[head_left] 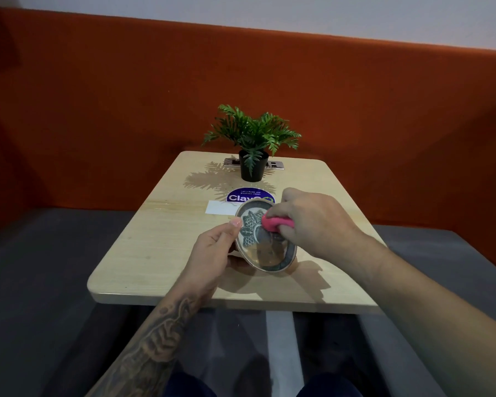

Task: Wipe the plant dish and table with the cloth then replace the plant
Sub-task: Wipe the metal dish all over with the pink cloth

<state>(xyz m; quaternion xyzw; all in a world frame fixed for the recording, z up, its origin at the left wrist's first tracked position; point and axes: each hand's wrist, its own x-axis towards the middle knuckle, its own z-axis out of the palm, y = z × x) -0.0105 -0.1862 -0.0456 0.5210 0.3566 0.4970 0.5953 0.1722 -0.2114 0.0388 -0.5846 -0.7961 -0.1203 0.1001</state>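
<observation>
Orange padded wall fills the upper half of the frame, with grey bench seating lower down on both sides. At the centre stands a pale wooden table (161,247) with rounded corners.

At the far end of the table, just above the middle of the frame, a leafy green plant (252,136) sits upright in a black pot (252,169). A metal socket panel (276,164) is set into the table behind the pot. Just below the pot are a round blue sticker (242,196) and a white label (219,208).

In the middle of the frame the left hand (212,253) grips a round patterned dish (265,255), thumb on its upper left rim and fingers curled underneath. The dish is tilted, face towards the camera, and partly covers the sticker. It casts a shadow on the table below.

The right hand (312,222) has its fingers curled tight round a bunched pink cloth (272,223), pressing it onto the upper right part of the dish's face.

A tattooed left forearm and a bare right forearm reach in from the bottom edge.
</observation>
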